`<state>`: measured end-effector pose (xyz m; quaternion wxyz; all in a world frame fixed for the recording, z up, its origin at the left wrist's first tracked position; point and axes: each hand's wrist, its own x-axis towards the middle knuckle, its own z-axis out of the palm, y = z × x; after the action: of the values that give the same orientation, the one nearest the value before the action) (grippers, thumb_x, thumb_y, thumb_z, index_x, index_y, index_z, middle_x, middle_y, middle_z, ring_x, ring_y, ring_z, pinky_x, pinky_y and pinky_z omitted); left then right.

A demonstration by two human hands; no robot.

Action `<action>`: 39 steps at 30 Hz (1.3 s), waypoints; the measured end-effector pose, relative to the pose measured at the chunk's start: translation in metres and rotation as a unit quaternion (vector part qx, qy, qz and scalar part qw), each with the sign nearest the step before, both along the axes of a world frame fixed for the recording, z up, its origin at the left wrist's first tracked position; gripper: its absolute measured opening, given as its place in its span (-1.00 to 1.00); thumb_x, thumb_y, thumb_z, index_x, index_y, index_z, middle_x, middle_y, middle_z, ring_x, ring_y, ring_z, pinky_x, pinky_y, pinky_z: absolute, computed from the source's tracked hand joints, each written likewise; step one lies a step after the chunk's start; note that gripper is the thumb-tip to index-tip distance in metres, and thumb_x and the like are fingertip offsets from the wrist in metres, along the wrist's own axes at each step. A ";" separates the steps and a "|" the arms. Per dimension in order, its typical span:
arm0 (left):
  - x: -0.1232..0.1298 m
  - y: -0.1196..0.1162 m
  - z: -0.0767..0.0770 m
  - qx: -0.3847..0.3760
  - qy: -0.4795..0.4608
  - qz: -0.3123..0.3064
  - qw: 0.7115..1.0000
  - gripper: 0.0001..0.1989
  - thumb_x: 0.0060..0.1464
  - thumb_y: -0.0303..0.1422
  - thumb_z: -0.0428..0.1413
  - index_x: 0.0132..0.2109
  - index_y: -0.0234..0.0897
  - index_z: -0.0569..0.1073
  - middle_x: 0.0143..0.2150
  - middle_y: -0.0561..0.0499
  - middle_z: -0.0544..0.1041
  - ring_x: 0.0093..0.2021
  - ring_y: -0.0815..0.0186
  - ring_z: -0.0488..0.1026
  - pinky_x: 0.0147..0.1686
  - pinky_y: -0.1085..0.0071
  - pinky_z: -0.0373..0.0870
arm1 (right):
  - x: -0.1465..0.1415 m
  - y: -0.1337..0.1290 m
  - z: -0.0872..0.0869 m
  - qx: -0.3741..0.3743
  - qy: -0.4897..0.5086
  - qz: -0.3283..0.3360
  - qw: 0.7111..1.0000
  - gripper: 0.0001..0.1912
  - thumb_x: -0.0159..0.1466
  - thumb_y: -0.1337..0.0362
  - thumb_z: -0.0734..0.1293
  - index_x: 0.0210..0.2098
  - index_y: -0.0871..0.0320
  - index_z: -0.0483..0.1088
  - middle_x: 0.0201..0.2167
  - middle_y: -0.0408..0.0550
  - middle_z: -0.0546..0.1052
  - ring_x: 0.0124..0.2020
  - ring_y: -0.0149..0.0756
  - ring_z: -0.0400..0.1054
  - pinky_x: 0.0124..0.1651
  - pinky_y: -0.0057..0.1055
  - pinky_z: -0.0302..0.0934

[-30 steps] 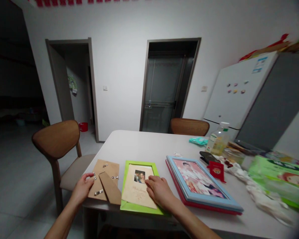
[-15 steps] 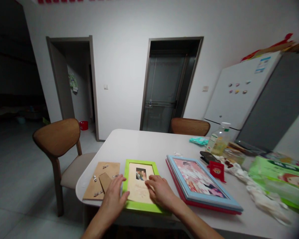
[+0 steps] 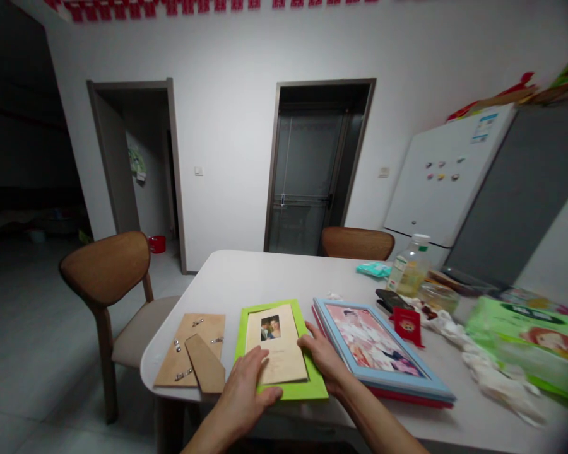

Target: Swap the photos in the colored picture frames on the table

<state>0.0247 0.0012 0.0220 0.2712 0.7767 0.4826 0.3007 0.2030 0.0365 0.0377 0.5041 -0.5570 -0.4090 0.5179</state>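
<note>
A lime green photo frame [image 3: 304, 389] lies near the table's front edge. Inside it a cream card [image 3: 284, 362] with a small photo of two people sits slightly tilted. My left hand [image 3: 246, 388] rests on the card's lower left part and the frame's bottom, fingers apart. My right hand [image 3: 322, 358] grips the frame's right side, fingertips over its edge. Left of the frame lies a brown backing board [image 3: 189, 323] with metal clips and a stand leg [image 3: 204, 366]. To the right, a light blue frame [image 3: 355, 367] with a pink picture lies on a red one.
On the white table [image 3: 250, 271] are a bottle [image 3: 409, 268], a dark phone-like object [image 3: 394, 300], a red packet [image 3: 408, 325], crumpled tissues [image 3: 487, 372] and a green tissue pack [image 3: 530, 334]. Wooden chairs stand at the left [image 3: 106, 268] and far side [image 3: 358, 243].
The cream card has turned and sits tilted in the green frame. My left hand has moved right onto the card, and my right hand has shifted outward to the frame's right side.
</note>
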 end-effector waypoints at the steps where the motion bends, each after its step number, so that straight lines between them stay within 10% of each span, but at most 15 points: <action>1: 0.003 0.001 0.003 0.004 -0.016 -0.005 1.000 -0.39 -0.16 -0.32 0.11 0.08 -0.35 0.19 0.14 -0.18 0.18 0.13 0.13 0.09 0.10 0.19 0.01 | -0.004 -0.003 0.006 0.009 0.077 0.002 0.997 -0.23 -0.06 0.40 0.14 0.14 0.17 -0.18 -0.52 -0.15 0.44 -0.62 -0.41 0.29 -0.54 -0.49 0.16; 5: 0.021 0.004 0.015 0.093 -0.055 -0.004 0.994 -0.37 -0.20 -0.39 0.11 0.09 -0.33 0.17 0.15 -0.17 0.15 0.14 0.11 0.06 0.10 0.18 0.01 | -0.015 -0.014 0.024 0.034 0.197 0.015 0.980 -0.12 -0.11 0.46 0.22 0.15 0.09 -0.24 -0.53 -0.21 0.42 -0.61 -0.47 0.28 -0.46 -0.52 0.18; 12: 0.007 0.002 0.032 0.206 -0.096 0.050 0.973 -0.51 -0.18 -0.61 -0.09 -0.04 -0.26 0.30 -0.20 -0.07 0.41 -0.16 0.22 0.33 -0.11 0.29 0.26 | -0.013 -0.012 0.017 0.069 0.047 0.024 0.996 -0.17 -0.08 0.29 0.32 0.13 0.17 -0.11 -0.61 -0.24 0.38 -0.62 -0.44 0.26 -0.55 -0.53 0.12; 17: -0.044 0.016 0.027 0.113 -0.252 0.226 0.934 -0.62 -0.14 -0.45 0.00 -0.08 -0.26 0.30 -0.19 -0.04 0.41 -0.19 0.22 0.37 -0.23 0.37 0.31 | 0.005 0.000 -0.010 0.060 -0.180 -0.007 0.982 -0.29 -0.03 0.32 0.22 0.11 0.30 -0.02 -0.68 -0.28 0.29 -0.69 -0.46 0.16 -0.64 -0.56 -0.03; 23: -0.083 0.020 -0.005 0.004 -0.263 0.268 0.927 -0.61 -0.16 -0.36 0.00 -0.10 -0.30 0.26 -0.20 -0.05 0.44 -0.34 0.25 0.43 -0.36 0.40 0.34 | 0.017 0.005 -0.030 0.088 -0.455 -0.003 0.886 -0.43 0.01 0.33 0.16 0.02 0.41 0.16 -0.48 0.01 0.45 -0.45 -0.29 0.32 -0.37 -0.44 0.13; 31: -0.092 0.013 -0.007 -0.017 -0.205 0.257 0.944 -0.62 -0.17 -0.35 0.05 -0.12 -0.27 0.29 -0.24 -0.03 0.49 -0.18 0.18 0.41 -0.23 0.36 0.31 | 0.018 0.006 -0.037 0.117 -0.547 0.016 0.829 -0.49 0.04 0.33 0.13 -0.01 0.37 0.22 -0.09 0.17 0.37 -0.11 -0.21 0.28 -0.03 -0.38 0.07; 39: -0.094 0.025 -0.013 -0.172 -0.355 0.232 0.889 -0.65 -0.26 -0.41 0.14 -0.22 -0.38 0.32 -0.53 0.06 0.48 -0.65 0.37 0.34 -0.74 0.54 0.20 | 0.012 0.000 -0.038 0.112 -0.592 0.015 0.798 -0.55 0.05 0.32 0.14 -0.06 0.31 0.28 -0.24 0.12 0.40 -0.19 -0.21 0.28 -0.08 -0.38 0.09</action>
<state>-0.0694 0.0266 0.0089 0.4761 0.4258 0.5645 0.5228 0.2154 0.0361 0.0000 0.2145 -0.6884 -0.6914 0.0454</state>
